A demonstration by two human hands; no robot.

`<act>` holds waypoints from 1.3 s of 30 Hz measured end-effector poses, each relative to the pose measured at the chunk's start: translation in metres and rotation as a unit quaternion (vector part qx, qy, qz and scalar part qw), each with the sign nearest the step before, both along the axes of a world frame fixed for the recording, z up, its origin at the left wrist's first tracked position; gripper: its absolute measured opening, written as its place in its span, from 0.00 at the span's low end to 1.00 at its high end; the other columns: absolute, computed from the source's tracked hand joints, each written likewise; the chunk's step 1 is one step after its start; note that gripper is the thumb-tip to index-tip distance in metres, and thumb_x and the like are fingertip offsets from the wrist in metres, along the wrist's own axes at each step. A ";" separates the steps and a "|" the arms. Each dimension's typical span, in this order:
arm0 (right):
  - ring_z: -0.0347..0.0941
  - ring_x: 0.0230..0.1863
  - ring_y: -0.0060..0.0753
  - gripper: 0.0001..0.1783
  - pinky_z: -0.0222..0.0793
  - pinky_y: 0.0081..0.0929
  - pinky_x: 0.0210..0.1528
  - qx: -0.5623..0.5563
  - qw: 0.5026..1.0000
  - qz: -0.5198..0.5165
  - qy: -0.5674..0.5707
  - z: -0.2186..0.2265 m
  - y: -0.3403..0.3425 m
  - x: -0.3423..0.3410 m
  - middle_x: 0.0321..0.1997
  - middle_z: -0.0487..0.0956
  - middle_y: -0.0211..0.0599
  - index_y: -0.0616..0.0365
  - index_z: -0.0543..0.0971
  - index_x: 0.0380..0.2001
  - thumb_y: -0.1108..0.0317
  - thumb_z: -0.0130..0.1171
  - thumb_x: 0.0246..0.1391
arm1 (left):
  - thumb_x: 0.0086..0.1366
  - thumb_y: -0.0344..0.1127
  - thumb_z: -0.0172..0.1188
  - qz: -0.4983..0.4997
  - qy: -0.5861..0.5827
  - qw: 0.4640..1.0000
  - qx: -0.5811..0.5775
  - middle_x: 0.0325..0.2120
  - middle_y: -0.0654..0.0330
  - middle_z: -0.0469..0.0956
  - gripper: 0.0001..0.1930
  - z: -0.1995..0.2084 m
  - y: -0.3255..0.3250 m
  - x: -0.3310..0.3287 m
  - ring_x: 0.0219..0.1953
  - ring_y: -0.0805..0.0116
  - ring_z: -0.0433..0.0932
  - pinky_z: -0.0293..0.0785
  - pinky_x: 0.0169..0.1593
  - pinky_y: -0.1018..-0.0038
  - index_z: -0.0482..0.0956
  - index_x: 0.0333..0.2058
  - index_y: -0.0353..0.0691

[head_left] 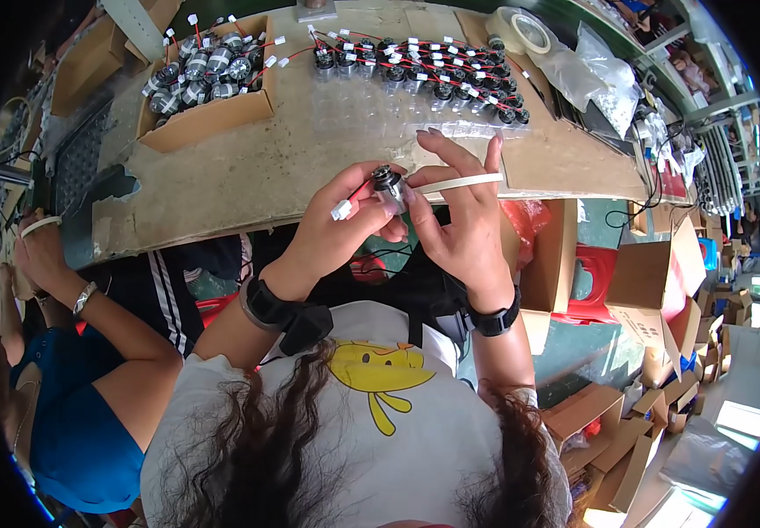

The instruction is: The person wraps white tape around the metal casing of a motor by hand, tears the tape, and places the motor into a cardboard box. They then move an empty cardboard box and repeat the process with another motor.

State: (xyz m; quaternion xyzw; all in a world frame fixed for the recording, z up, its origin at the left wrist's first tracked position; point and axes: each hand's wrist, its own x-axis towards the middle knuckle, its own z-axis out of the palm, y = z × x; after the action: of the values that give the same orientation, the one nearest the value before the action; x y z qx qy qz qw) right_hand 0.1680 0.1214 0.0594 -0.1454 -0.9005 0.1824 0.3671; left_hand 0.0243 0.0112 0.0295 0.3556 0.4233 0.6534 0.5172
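My left hand (327, 227) is closed around a small motor (387, 183), a silver cylinder with a black end facing up. A thin red wire runs from it to a white plug (341, 210) that hangs over the fingers. In my right hand (468, 227) a narrow cream strip (463, 183) lies across the fingers, its inner end at the motor's side. Thumb and index finger pinch close to the motor, while the other fingers are raised. Whether the strip touches the motor is hidden by the fingertips. Both hands are just above the table's near edge.
A clear plastic tray (345, 114) with several wired motors stands ahead on the worktable (248, 180). Left of it is a cardboard box (208, 123) full of motors. Tape rolls (525, 33) and plastic bags lie at the back right. A co-worker's hand (41, 251) is at the left.
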 end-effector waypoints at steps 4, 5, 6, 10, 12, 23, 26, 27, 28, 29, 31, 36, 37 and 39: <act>0.69 0.58 0.43 0.06 0.36 0.55 0.70 -0.085 0.996 0.037 0.018 -0.005 0.004 -0.002 0.55 0.74 0.41 0.57 0.79 0.34 0.71 0.60 0.50 | 0.67 0.31 0.55 0.001 -0.018 0.999 -0.031 0.40 0.58 0.76 0.19 0.002 0.002 -0.001 0.35 0.72 0.80 0.80 0.39 0.76 0.66 0.54 0.34; 0.68 0.59 0.45 0.06 0.38 0.55 0.69 -0.130 0.990 0.055 0.029 -0.006 0.005 -0.003 0.56 0.74 0.42 0.57 0.79 0.34 0.71 0.60 0.51 | 0.67 0.32 0.56 0.009 -0.017 0.999 -0.033 0.40 0.58 0.76 0.19 0.002 0.002 -0.001 0.35 0.72 0.80 0.80 0.39 0.75 0.65 0.54 0.34; 0.68 0.59 0.45 0.06 0.38 0.55 0.69 -0.129 0.990 0.055 0.030 -0.006 0.005 -0.003 0.56 0.74 0.42 0.57 0.79 0.34 0.71 0.60 0.51 | 0.67 0.32 0.56 0.017 -0.017 0.999 -0.035 0.41 0.58 0.76 0.20 0.002 0.002 0.000 0.35 0.71 0.80 0.80 0.40 0.75 0.65 0.55 0.34; 0.66 0.61 0.50 0.06 0.42 0.56 0.68 -0.335 0.936 0.079 0.080 -0.005 0.003 -0.005 0.58 0.73 0.43 0.57 0.79 0.35 0.70 0.59 0.53 | 0.67 0.32 0.56 0.066 -0.008 0.997 -0.036 0.41 0.58 0.76 0.20 0.007 0.003 0.004 0.38 0.70 0.79 0.81 0.41 0.74 0.65 0.55 0.34; 0.62 0.64 0.52 0.05 0.41 0.56 0.68 -0.177 0.982 0.043 0.055 -0.002 0.003 -0.007 0.58 0.72 0.43 0.56 0.79 0.34 0.71 0.60 0.52 | 0.67 0.32 0.55 0.062 -0.002 0.997 -0.035 0.43 0.59 0.75 0.20 0.003 0.003 0.004 0.40 0.71 0.78 0.81 0.41 0.74 0.64 0.55 0.35; 0.46 0.72 0.54 0.04 0.35 0.58 0.69 0.063 0.995 -0.058 0.053 -0.001 0.006 -0.011 0.59 0.72 0.39 0.55 0.80 0.31 0.72 0.62 0.49 | 0.67 0.30 0.53 0.049 -0.043 0.998 0.000 0.49 0.58 0.72 0.19 -0.012 0.002 0.009 0.50 0.69 0.74 0.80 0.45 0.70 0.64 0.55 0.37; 0.46 0.72 0.53 0.04 0.34 0.57 0.69 0.058 0.996 -0.048 0.054 -0.004 0.005 -0.012 0.59 0.72 0.38 0.54 0.80 0.31 0.73 0.62 0.49 | 0.67 0.30 0.51 0.033 -0.092 0.995 0.018 0.49 0.58 0.72 0.19 -0.016 0.003 0.008 0.51 0.68 0.73 0.79 0.47 0.68 0.63 0.55 0.37; 0.46 0.72 0.53 0.04 0.34 0.57 0.69 0.059 0.996 -0.048 0.055 -0.003 0.005 -0.010 0.59 0.72 0.38 0.54 0.80 0.31 0.73 0.62 0.49 | 0.67 0.30 0.51 0.034 -0.092 0.995 0.018 0.49 0.58 0.72 0.19 -0.016 0.003 0.009 0.51 0.68 0.73 0.79 0.47 0.68 0.63 0.55 0.37; 0.46 0.72 0.53 0.04 0.33 0.56 0.70 0.060 0.995 -0.049 0.056 -0.003 0.005 -0.009 0.59 0.72 0.38 0.54 0.80 0.30 0.73 0.63 0.49 | 0.68 0.30 0.51 0.037 -0.094 0.995 0.023 0.49 0.58 0.72 0.19 -0.015 0.003 0.009 0.51 0.68 0.73 0.79 0.46 0.68 0.63 0.56 0.38; 0.46 0.72 0.53 0.04 0.32 0.56 0.70 0.061 0.995 -0.049 0.057 -0.002 0.005 -0.008 0.59 0.72 0.38 0.54 0.80 0.30 0.73 0.63 0.49 | 0.68 0.30 0.51 0.041 -0.096 0.994 0.027 0.49 0.58 0.72 0.19 -0.014 0.003 0.010 0.51 0.68 0.74 0.79 0.46 0.69 0.63 0.56 0.38; 0.46 0.72 0.53 0.04 0.32 0.55 0.70 0.078 0.994 -0.055 0.062 0.000 0.002 -0.008 0.59 0.72 0.38 0.53 0.81 0.30 0.73 0.63 0.49 | 0.68 0.30 0.51 0.045 -0.098 0.994 0.032 0.49 0.58 0.72 0.19 -0.013 0.002 0.010 0.50 0.68 0.74 0.79 0.46 0.69 0.63 0.56 0.38; 0.47 0.72 0.52 0.04 0.32 0.53 0.70 0.087 0.991 -0.064 0.075 -0.001 0.002 -0.009 0.58 0.73 0.38 0.52 0.81 0.30 0.73 0.63 0.49 | 0.68 0.30 0.50 0.028 -0.057 0.998 0.019 0.49 0.58 0.71 0.19 -0.010 -0.002 0.009 0.49 0.68 0.75 0.80 0.45 0.71 0.62 0.56 0.38; 0.47 0.72 0.51 0.04 0.32 0.53 0.70 0.075 0.992 -0.061 0.077 -0.002 0.003 -0.010 0.58 0.73 0.38 0.52 0.81 0.30 0.73 0.63 0.49 | 0.68 0.30 0.51 0.025 -0.053 0.998 0.021 0.48 0.58 0.72 0.19 -0.009 -0.002 0.009 0.48 0.69 0.75 0.80 0.44 0.71 0.62 0.56 0.38; 0.48 0.72 0.51 0.04 0.33 0.53 0.70 0.059 0.994 -0.051 0.076 -0.005 0.005 -0.013 0.58 0.73 0.38 0.52 0.81 0.30 0.73 0.63 0.49 | 0.68 0.31 0.51 0.024 -0.049 0.998 0.023 0.48 0.58 0.72 0.19 -0.008 -0.002 0.010 0.48 0.69 0.75 0.80 0.44 0.72 0.62 0.56 0.38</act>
State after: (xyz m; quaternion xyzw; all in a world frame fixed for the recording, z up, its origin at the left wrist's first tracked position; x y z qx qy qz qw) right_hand 0.1552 0.1262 0.0539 -0.1548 -0.8706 0.1201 0.4513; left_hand 0.0344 0.0093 0.0212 0.3246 0.3908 0.6920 0.5129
